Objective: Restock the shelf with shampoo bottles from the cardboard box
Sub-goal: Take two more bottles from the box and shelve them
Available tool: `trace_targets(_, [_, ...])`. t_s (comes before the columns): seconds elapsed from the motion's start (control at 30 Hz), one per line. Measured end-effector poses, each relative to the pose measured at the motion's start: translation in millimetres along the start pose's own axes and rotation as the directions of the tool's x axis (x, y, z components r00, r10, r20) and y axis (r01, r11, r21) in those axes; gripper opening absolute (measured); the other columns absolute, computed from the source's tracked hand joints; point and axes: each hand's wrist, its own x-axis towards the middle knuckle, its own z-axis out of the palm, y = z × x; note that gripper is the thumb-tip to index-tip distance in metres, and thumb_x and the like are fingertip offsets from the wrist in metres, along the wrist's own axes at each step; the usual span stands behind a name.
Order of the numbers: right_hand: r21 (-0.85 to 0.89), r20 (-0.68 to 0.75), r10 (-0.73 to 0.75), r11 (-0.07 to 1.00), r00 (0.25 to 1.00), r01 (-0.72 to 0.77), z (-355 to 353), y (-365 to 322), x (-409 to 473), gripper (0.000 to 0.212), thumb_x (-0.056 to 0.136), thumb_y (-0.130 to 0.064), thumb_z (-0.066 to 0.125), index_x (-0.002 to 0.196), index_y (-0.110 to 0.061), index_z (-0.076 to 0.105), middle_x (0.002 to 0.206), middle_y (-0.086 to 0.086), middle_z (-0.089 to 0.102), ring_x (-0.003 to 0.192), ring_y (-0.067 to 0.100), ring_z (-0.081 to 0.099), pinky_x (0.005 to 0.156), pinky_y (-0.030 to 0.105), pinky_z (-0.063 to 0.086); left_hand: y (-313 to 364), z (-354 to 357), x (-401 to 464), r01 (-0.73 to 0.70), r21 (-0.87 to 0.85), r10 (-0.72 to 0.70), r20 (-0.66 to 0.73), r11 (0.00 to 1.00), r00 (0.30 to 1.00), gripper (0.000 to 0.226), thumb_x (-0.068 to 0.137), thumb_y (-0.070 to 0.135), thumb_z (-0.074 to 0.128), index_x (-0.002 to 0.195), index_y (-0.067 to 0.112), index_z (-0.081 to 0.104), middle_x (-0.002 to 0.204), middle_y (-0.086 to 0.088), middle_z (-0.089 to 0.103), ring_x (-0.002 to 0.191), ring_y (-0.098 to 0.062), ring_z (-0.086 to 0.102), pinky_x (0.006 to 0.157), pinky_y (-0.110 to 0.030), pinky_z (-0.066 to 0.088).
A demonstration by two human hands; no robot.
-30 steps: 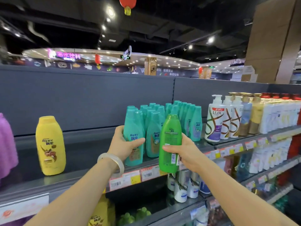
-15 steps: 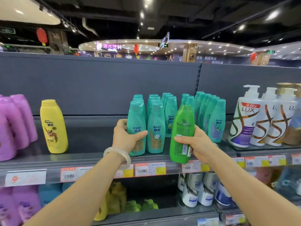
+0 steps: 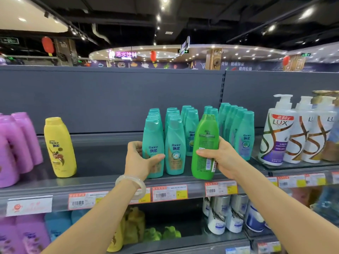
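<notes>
Glowing brightly from small ceiling spotlights (image 3: 271,27) against a dark ceiling, washing the shelf (image 3: 102,182) evenly with soft, faint shadows. Bending straight lines outward at the edges, wide-angle style. Blurring slightly toward the corners and lower shelves; glaring mildly off glossy bottles.

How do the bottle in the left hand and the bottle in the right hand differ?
The left hand grips a teal bottle with its front label showing; the right hand grips a bright green bottle with its barcode side showing. The teal bottle stands in its row; the green bottle tilts slightly. Both are capped and near the shelf's front edge.
</notes>
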Motion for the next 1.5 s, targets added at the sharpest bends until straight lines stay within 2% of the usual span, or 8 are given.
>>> trace_targets(0.23, [-0.034, -0.022, -0.028, 0.999, 0.999, 0.028, -1.2, -11.4, -5.7, 0.039, 0.075, 0.009, 0.068, 0.106, -0.012, 0.056, 0.094, 0.006, 0.068, 0.087, 0.022, 0.065, 0.081, 0.039, 0.053, -1.1, 6.1, -23.2, -0.119, 0.147, 0.155, -0.269, 0.982, 0.951, 0.064, 0.065, 0.016, 0.083, 0.114, 0.021, 0.041, 0.119, 0.001, 0.039, 0.111, -0.012, 0.042, 0.089, -0.021, 0.044])
trace_targets(0.4, [-0.031, -0.091, -0.055, 0.998, 0.994, 0.053, 2.4, -16.2, -4.2, 0.042, 0.073, 0.007, 0.07, 0.108, -0.011, 0.055, 0.095, 0.007, 0.068, 0.088, 0.024, 0.066, 0.083, 0.042, 0.054, 11.2, 33.6, -47.1, -0.423, 0.245, 0.424, 0.051, 0.873, 0.904, 0.048, 0.074, 0.014, 0.076, 0.106, 0.029, 0.043, 0.109, 0.007, 0.045, 0.104, -0.007, 0.046, 0.093, -0.022, 0.043])
trace_targets(0.6, [-0.091, -0.35, -0.1, 0.993, 0.931, 0.073, 5.3, -12.8, 3.3, 0.048, 0.07, 0.003, 0.076, 0.106, -0.011, 0.048, 0.096, 0.006, 0.063, 0.09, 0.025, 0.063, 0.08, 0.04, 0.052, -4.3, 88.2, -50.7, -0.375, 0.31, 0.199, 0.476, 0.873, 0.857, 0.076, 0.085, 0.009, 0.059, 0.146, 0.016, 0.016, 0.149, 0.003, 0.024, 0.14, -0.011, 0.023, 0.112, -0.017, 0.015])
trace_targets(0.9, [-0.365, -0.402, -0.179, 0.931, 0.898, 0.022, 2.7, -2.2, 13.4, 0.047, 0.075, -0.011, 0.074, 0.11, -0.013, 0.043, 0.096, 0.005, 0.06, 0.077, 0.022, 0.055, 0.069, 0.039, 0.052, -9.0, 133.9, -30.1, -0.231, 0.259, 0.101, 0.433, 0.938, 0.896, 0.072, 0.078, 0.008, 0.048, 0.143, 0.02, 0.021, 0.147, -0.004, 0.03, 0.134, -0.02, 0.035, 0.113, -0.041, 0.032])
trace_targets(1.07, [-0.389, -0.24, -0.118, 0.921, 0.964, 0.016, 1.3, 19.9, 5.8, 0.052, 0.089, -0.004, 0.055, 0.132, -0.017, 0.028, 0.099, 0.0, 0.053, 0.076, 0.004, 0.05, 0.054, 0.008, 0.043, -18.7, 136.4, -22.5, -0.172, 0.229, 0.036, 0.498, 0.958, 0.866, 0.079, 0.077, 0.007, 0.057, 0.142, 0.032, 0.021, 0.143, 0.002, 0.04, 0.126, -0.014, 0.046, 0.11, -0.034, 0.037])
trace_targets(1.23, [-0.331, -0.014, -0.023, 0.944, 1.0, 0.017, -13.8, 31.1, 0.0, 0.075, 0.085, 0.015, 0.043, 0.143, -0.026, 0.021, 0.12, 0.003, 0.056, 0.104, 0.011, 0.056, 0.084, 0.024, 0.05, -16.8, 135.9, -12.7, -0.133, 0.188, 0.024, 0.49, 0.973, 0.872, 0.07, 0.063, 0.012, 0.066, 0.121, 0.037, 0.036, 0.112, 0.003, 0.063, 0.106, -0.015, 0.062, 0.094, -0.037, 0.051])
trace_targets(1.33, [-0.253, -0.022, -0.009, 0.967, 1.0, 0.003, -26.9, 30.5, 3.0, 0.076, 0.081, 0.021, 0.04, 0.138, -0.03, 0.032, 0.11, -0.003, 0.061, 0.103, 0.013, 0.059, 0.08, 0.025, 0.051, -10.9, 136.4, -7.8, -0.118, 0.183, 0.009, 0.51, 0.976, 0.86, 0.08, 0.061, 0.015, 0.072, 0.131, 0.024, 0.032, 0.111, -0.001, 0.063, 0.103, -0.019, 0.062, 0.094, -0.037, 0.05])
trace_targets(1.5, [-0.322, -0.058, -0.038, 0.947, 0.998, 0.017, -39.6, 27.4, 6.8, 0.071, 0.077, 0.014, 0.06, 0.136, -0.017, 0.034, 0.113, -0.002, 0.055, 0.109, 0.015, 0.056, 0.089, 0.027, 0.048, -9.8, 137.4, -0.4, -0.086, 0.311, -0.061, 0.434, 0.947, 0.899, 0.051, 0.082, 0.006, 0.063, 0.129, 0.014, 0.044, 0.121, -0.008, 0.06, 0.112, -0.026, 0.057, 0.097, -0.033, 0.046])
